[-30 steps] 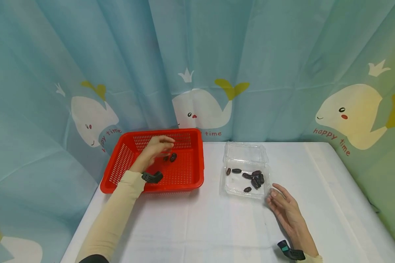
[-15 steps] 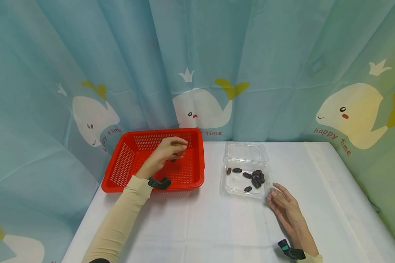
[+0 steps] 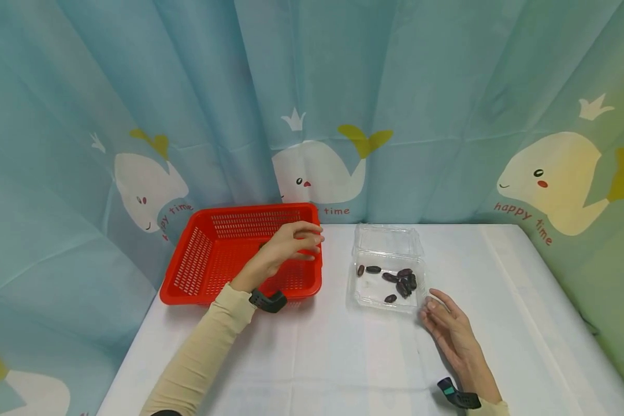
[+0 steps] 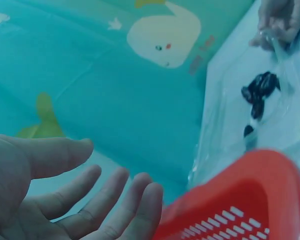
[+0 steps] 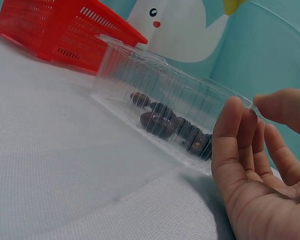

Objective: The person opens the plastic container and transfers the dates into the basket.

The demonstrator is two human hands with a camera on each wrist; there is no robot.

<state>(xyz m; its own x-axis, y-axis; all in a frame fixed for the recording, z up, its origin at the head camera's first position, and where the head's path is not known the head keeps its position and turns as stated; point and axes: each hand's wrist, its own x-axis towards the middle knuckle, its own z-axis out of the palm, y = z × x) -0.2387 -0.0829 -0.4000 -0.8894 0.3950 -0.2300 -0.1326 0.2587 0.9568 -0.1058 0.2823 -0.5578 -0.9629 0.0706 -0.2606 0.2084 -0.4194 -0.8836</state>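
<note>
My left hand [image 3: 286,245] is over the right side of the red plastic basket [image 3: 187,254]. In the left wrist view, that hand [image 4: 97,212] has its thumb apart from loosely extended fingers, with nothing between them. A dark date [image 3: 262,245] in the basket shows just behind it, partly hidden. To the right, the clear plastic box [image 3: 369,292] stands with its lid raised, and several dark dates [image 3: 403,283] lie inside. My right hand [image 3: 455,335] is at the box's near right corner; in the right wrist view, its thumb and fingers [image 5: 230,130] pinch the box's rim.
A white cloth [image 3: 343,358] covers the table. Behind it hangs a blue curtain [image 3: 437,115] printed with whales, close to the back of the basket and the lid [image 3: 387,240]. The basket's right wall stands between my left hand and the box.
My left hand has moved right, from the middle of the basket to its right rim. The right hand and the box have stayed in place.
</note>
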